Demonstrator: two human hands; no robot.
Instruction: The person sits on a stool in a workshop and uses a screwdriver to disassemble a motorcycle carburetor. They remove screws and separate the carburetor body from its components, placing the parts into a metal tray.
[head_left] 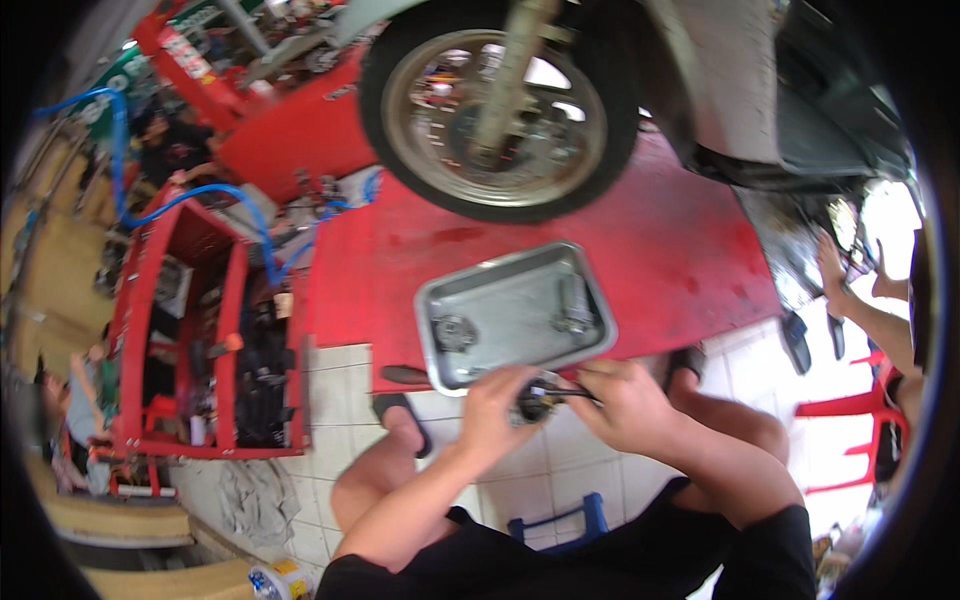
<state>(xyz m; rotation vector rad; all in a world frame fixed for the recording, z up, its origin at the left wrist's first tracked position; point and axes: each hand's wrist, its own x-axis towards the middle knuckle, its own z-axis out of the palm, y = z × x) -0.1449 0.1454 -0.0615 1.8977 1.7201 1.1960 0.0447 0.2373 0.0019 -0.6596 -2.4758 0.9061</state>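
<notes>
My left hand (pixel 492 408) is closed around a small round dark metal part (pixel 535 400), just in front of the tray's near edge. My right hand (pixel 628 402) grips a slim dark rod-like tool (pixel 578 392), whose far end meets that part; its exact kind is blurred. Beyond my hands, a shallow metal tray (pixel 505 322) lies tilted on the red platform (pixel 680 275). Inside it are a round toothed-looking metal piece (pixel 455 333) on the left and a longer metal part (pixel 573 302) on the right.
A motorcycle front wheel (pixel 400 178) stands on the platform behind the tray. At left is a red tool cart (pixel 212 440) with a blue hose (pixel 120 165) over it. A dark handle (pixel 403 374) lies by the tray. Another person's arm (pixel 880 325) is at right; a blue stool (pixel 595 512) is below.
</notes>
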